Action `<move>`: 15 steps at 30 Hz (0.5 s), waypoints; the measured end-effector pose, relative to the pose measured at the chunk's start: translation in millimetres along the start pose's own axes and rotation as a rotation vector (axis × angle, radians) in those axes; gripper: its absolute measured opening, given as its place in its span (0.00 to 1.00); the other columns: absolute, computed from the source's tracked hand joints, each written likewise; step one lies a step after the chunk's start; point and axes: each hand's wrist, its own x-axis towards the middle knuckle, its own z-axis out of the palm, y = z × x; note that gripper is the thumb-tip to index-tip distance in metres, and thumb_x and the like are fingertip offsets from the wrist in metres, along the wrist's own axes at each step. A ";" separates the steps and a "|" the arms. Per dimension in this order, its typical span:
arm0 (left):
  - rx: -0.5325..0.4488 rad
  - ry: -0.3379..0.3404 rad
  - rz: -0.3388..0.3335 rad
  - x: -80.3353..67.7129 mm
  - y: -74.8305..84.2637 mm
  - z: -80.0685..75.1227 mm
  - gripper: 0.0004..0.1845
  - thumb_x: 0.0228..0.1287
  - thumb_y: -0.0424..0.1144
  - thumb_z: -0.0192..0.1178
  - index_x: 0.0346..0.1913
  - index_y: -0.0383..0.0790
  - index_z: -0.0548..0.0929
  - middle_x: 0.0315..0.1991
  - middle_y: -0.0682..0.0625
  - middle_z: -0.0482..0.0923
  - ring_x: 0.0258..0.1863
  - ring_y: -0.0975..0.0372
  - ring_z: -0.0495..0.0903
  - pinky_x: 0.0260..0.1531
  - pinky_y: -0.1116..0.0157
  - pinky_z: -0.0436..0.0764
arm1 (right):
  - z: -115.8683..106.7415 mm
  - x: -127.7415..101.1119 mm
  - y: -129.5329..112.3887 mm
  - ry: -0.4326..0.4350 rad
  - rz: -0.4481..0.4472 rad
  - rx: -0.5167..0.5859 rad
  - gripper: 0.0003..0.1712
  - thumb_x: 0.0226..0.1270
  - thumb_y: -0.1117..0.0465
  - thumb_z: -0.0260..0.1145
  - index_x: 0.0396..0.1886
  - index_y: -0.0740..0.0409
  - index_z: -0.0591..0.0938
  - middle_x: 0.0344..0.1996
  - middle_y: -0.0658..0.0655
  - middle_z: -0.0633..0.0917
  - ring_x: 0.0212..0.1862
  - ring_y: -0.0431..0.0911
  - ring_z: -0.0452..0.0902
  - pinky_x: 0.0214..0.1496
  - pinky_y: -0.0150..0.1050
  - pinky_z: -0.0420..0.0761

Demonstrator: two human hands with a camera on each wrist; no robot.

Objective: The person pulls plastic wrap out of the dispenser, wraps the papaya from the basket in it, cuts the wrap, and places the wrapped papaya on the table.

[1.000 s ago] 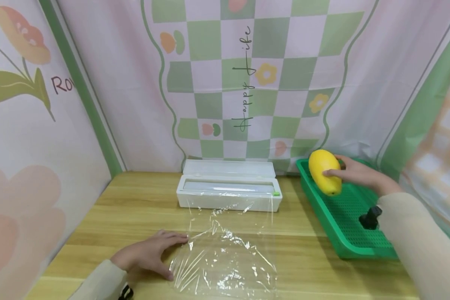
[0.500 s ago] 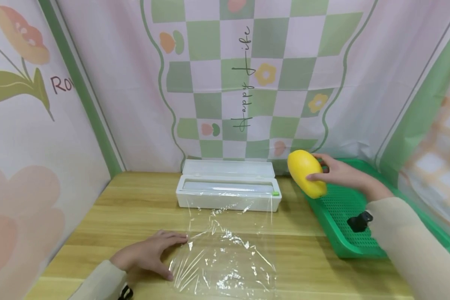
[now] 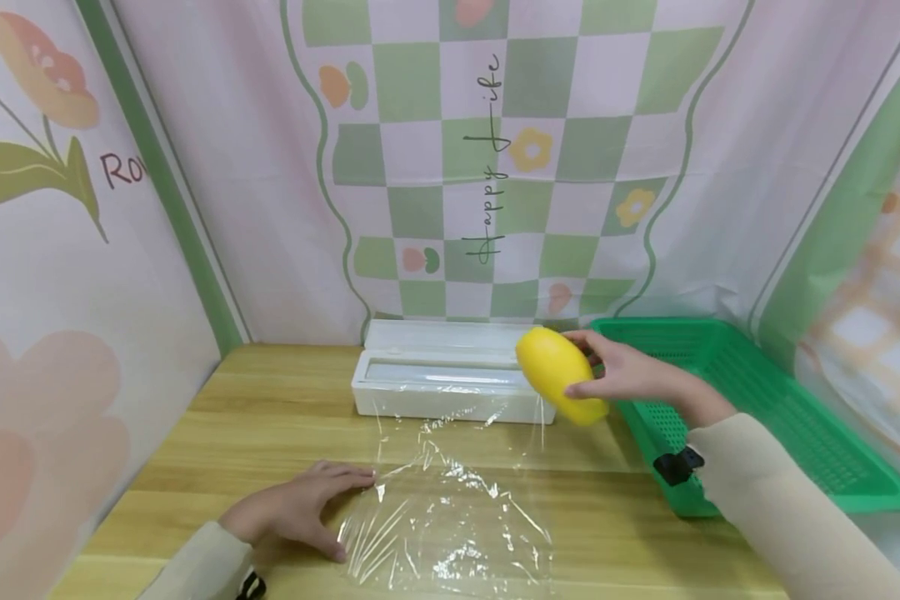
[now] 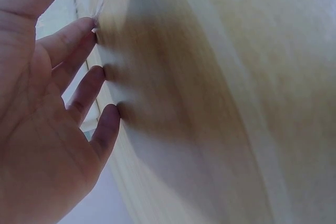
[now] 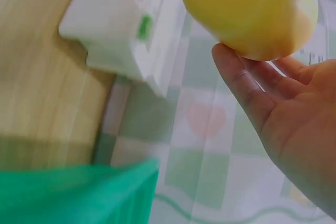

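Note:
My right hand (image 3: 626,372) grips a yellow mango (image 3: 553,367) from its right side, in the air beside the right end of the white cling film box (image 3: 450,406). A dark green stem spot shows on the mango in the right wrist view. From the box, a clear sheet of cling film (image 3: 457,508) stretches over the table toward me, creased and shiny. My left hand (image 3: 292,510) has its fingers spread, with thumb and fingertips at the film's left edge. In the left wrist view its fingertips (image 4: 111,111) touch the wood.
A green plastic basket (image 3: 862,502) stands on the right of the wooden table (image 3: 217,450). The box's lid (image 3: 450,335) is raised at the back, and a small green slider (image 5: 144,27) sits on its right end. A patterned curtain (image 3: 480,167) hangs behind.
My right hand has carried the mango left, out from over the green basket to the right end of the film box. The left hand and the cling film have stayed in place.

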 end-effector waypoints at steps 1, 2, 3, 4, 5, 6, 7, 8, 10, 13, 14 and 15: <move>0.001 0.001 0.001 0.0 -0.1 0.2 0.54 0.45 0.58 0.78 0.74 0.42 0.66 0.74 0.45 0.62 0.68 0.43 0.60 0.61 0.33 0.65 | 4.1 1.6 -1.6 -0.015 -0.012 0.008 0.52 0.62 0.49 0.74 0.77 0.59 0.55 0.61 0.66 0.71 0.56 0.58 0.75 0.46 0.46 0.84; -0.003 0.001 0.004 -0.1 -0.2 0.3 0.54 0.45 0.58 0.78 0.74 0.42 0.66 0.74 0.45 0.62 0.68 0.43 0.60 0.61 0.33 0.64 | 8.2 3.0 -3.4 -0.029 -0.023 0.013 0.52 0.62 0.50 0.74 0.76 0.59 0.55 0.62 0.66 0.71 0.56 0.57 0.75 0.46 0.46 0.84; -0.004 0.001 0.006 -0.1 -0.3 0.3 0.54 0.45 0.57 0.78 0.74 0.42 0.66 0.74 0.45 0.62 0.68 0.43 0.60 0.61 0.33 0.64 | 12.3 4.5 -5.1 -0.043 -0.037 0.016 0.52 0.62 0.50 0.74 0.76 0.59 0.56 0.62 0.65 0.71 0.56 0.57 0.75 0.47 0.46 0.84; -0.001 0.002 0.007 -0.1 -0.3 0.4 0.54 0.45 0.57 0.78 0.74 0.42 0.66 0.74 0.45 0.62 0.68 0.43 0.60 0.61 0.33 0.64 | 16.5 5.7 -7.0 -0.058 -0.049 0.020 0.51 0.62 0.49 0.74 0.76 0.58 0.56 0.63 0.64 0.71 0.56 0.57 0.74 0.48 0.45 0.83; 0.000 0.002 0.008 -0.1 -0.4 0.4 0.54 0.45 0.58 0.78 0.74 0.42 0.66 0.74 0.45 0.62 0.67 0.44 0.60 0.61 0.34 0.64 | 20.5 6.7 -9.1 -0.072 -0.063 0.024 0.51 0.62 0.50 0.75 0.76 0.57 0.56 0.63 0.64 0.71 0.56 0.56 0.74 0.48 0.45 0.83; 0.003 0.003 0.008 -0.1 -0.4 0.5 0.54 0.45 0.58 0.78 0.74 0.42 0.66 0.74 0.45 0.62 0.67 0.45 0.61 0.61 0.34 0.65 | 24.4 7.7 -11.2 -0.086 -0.080 0.025 0.51 0.62 0.50 0.75 0.76 0.56 0.57 0.63 0.63 0.71 0.56 0.56 0.74 0.49 0.44 0.83; 0.009 0.004 0.008 -0.1 -0.6 0.6 0.54 0.45 0.58 0.78 0.75 0.42 0.66 0.74 0.46 0.62 0.66 0.46 0.61 0.61 0.35 0.66 | 28.2 8.6 -13.1 -0.097 -0.097 0.026 0.50 0.61 0.50 0.75 0.76 0.56 0.57 0.63 0.62 0.71 0.56 0.55 0.73 0.49 0.44 0.83; 0.011 0.004 0.011 0.0 -0.7 0.7 0.54 0.45 0.58 0.77 0.75 0.42 0.66 0.74 0.46 0.62 0.66 0.46 0.61 0.61 0.35 0.66 | 32.2 9.4 -15.2 -0.108 -0.116 0.027 0.50 0.61 0.51 0.75 0.75 0.56 0.58 0.63 0.62 0.71 0.56 0.55 0.73 0.49 0.43 0.83; 0.015 0.005 0.012 0.0 -1.1 1.0 0.54 0.45 0.59 0.77 0.75 0.43 0.66 0.74 0.46 0.62 0.66 0.48 0.62 0.60 0.36 0.68 | 40.2 10.9 -19.7 -0.136 -0.144 0.037 0.50 0.61 0.51 0.75 0.75 0.55 0.58 0.64 0.61 0.70 0.55 0.54 0.74 0.49 0.43 0.83; 0.012 0.004 0.014 -0.1 -1.3 1.2 0.54 0.45 0.59 0.77 0.75 0.43 0.66 0.74 0.46 0.62 0.65 0.48 0.62 0.60 0.36 0.68 | 52.7 13.1 -25.6 -0.177 -0.171 0.038 0.50 0.60 0.52 0.75 0.75 0.56 0.58 0.65 0.60 0.69 0.56 0.54 0.74 0.49 0.43 0.83; 0.009 0.004 0.014 -0.1 -1.3 1.2 0.54 0.45 0.59 0.77 0.75 0.43 0.66 0.74 0.46 0.62 0.65 0.48 0.62 0.60 0.36 0.68 | 57.0 13.9 -27.4 -0.194 -0.172 0.038 0.49 0.60 0.52 0.75 0.75 0.55 0.59 0.65 0.60 0.69 0.56 0.54 0.74 0.49 0.43 0.83; 0.007 0.004 0.014 -0.1 -1.2 1.1 0.54 0.45 0.59 0.77 0.75 0.43 0.66 0.74 0.46 0.62 0.65 0.48 0.61 0.60 0.36 0.68 | 61.5 14.7 -29.2 -0.212 -0.169 0.045 0.49 0.60 0.52 0.75 0.75 0.55 0.59 0.66 0.60 0.69 0.56 0.54 0.74 0.50 0.43 0.82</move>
